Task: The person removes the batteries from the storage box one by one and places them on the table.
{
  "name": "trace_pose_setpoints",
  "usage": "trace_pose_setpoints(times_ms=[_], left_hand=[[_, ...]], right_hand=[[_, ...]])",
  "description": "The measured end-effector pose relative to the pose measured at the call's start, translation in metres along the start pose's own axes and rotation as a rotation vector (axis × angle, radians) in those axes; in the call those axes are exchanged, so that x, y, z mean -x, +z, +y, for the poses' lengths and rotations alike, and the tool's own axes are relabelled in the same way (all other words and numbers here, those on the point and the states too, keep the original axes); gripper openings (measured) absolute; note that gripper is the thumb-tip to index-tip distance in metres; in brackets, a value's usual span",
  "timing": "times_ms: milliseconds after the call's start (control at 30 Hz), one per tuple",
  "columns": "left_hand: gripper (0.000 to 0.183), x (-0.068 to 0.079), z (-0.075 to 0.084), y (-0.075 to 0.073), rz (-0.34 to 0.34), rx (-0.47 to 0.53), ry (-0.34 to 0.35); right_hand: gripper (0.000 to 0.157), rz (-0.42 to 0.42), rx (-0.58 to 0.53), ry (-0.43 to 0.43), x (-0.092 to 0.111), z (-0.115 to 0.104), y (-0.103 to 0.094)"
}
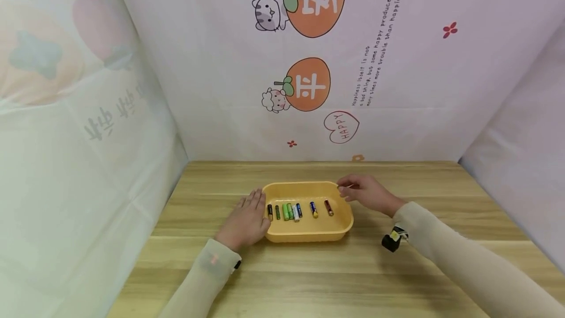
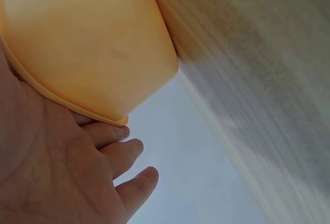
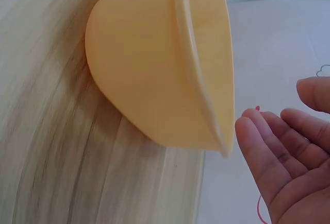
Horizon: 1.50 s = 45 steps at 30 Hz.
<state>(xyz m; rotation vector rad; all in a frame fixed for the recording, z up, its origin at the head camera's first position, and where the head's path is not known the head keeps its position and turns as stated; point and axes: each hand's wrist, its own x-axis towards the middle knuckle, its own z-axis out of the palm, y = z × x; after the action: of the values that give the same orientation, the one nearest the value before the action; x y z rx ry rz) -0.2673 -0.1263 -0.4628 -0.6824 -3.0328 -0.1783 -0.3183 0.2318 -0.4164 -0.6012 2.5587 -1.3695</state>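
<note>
A yellow plastic tray stands on the table with several batteries lying in it. A green battery sits in a close group left of centre, beside a white one. Apart from these, to the right, lie a blue battery and a dark red battery. My left hand rests along the tray's left rim, its fingers extended; the left wrist view shows the rim against the palm side. Near the far right corner is my right hand. In the right wrist view its loosely bent fingers are apart from the tray and hold nothing.
The wooden table meets a printed white cloth backdrop behind the tray. White cloth also hangs at the left and right sides. A small black device is strapped at the right wrist.
</note>
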Motion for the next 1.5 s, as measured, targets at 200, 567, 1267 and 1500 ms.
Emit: trace_pose_setpoints(times_ms=[200,567,1267,1500], left_hand=[[0.068,0.0,-0.001,0.001,0.0,-0.004,0.008],[0.067,-0.001,0.001,-0.001,0.013,0.0,0.009],[0.067,-0.001,-0.001,0.003,0.008,-0.002,0.004],[0.067,-0.001,0.0,0.002,0.021,0.004,0.011]], right_hand=[[0.038,0.04,0.051,0.039,-0.006,-0.001,0.012],[0.036,0.018,0.056,0.151,-0.029,-0.005,0.024],[0.057,-0.118,0.168,0.259,-0.04,-0.009,0.051],[0.028,-0.103,0.228,0.224,-0.042,-0.008,0.054]])
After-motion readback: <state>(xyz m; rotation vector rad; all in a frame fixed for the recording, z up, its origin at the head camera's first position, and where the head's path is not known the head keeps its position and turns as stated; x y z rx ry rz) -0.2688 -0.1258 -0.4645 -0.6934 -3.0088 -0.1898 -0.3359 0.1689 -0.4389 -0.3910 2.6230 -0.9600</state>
